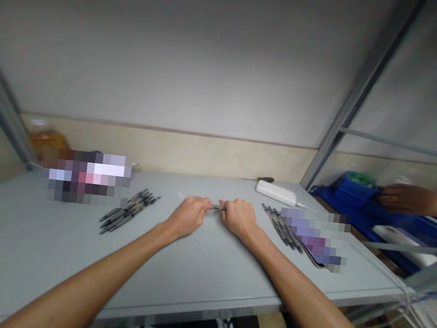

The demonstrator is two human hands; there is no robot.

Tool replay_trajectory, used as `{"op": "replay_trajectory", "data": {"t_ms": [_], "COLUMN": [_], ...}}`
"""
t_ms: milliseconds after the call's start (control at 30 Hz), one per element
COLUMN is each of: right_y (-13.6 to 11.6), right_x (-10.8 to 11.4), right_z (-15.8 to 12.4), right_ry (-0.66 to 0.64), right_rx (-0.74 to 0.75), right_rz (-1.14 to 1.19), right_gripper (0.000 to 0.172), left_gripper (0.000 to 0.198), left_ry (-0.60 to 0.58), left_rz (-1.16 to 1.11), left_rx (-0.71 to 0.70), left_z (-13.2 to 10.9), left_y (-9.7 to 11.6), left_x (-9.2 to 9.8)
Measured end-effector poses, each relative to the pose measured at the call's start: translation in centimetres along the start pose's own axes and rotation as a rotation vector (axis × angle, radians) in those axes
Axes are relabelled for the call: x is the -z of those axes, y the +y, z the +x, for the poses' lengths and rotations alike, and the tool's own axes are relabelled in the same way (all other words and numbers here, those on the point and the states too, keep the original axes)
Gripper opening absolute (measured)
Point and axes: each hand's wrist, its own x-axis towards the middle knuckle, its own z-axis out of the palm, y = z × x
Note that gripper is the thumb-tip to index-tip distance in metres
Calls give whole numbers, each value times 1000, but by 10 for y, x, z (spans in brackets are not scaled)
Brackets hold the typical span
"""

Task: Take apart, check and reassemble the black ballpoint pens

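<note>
Over the middle of the grey-white table (191, 266), both hands meet on a slim grey pen (217, 207), with only a short stretch of it showing between them. My left hand (189, 216) is closed round its left end. Fingers curled, my right hand (241, 217) grips the other end. To the left lies a bunch of grey and black pens (129, 212), roughly side by side and slanted. A second bunch of similar pens (282, 228) lies to the right, next to a pixelated flat item (312, 238).
A white power strip (276, 193) and a screwdriver (266, 180) lie at the back right. Pixelated items (86, 175) and an amber bottle (47, 139) stand back left. Beyond a metal post (329, 140), another person's hand (407, 199) is beside a blue box (353, 190).
</note>
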Motion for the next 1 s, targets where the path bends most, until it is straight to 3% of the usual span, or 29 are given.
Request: {"op": "replay_trajectory", "data": {"t_ms": [233,467,667,833,1000], "right_y": [1,4,6,10,16], "right_x": [-1,0,-2,-7,-9], "right_z": [1,0,1,5,7], "right_ry": [35,7,156,246,322], "right_rx": [48,43,234,386,385], "right_rz": [-7,31,162,218,288], "right_gripper": [46,33,35,29,20], "left_gripper": [43,26,24,29,32], "left_ry": [-69,85,173,181,161], "left_rz": [-325,-579,-765,-873,-973], "left_rx": [277,213,336,404,464], "left_z": [0,-1,5,6,5], "left_y": [-2,-5,-19,-28,-23], "left_x": [-5,-5,-5,-5,-4]}}
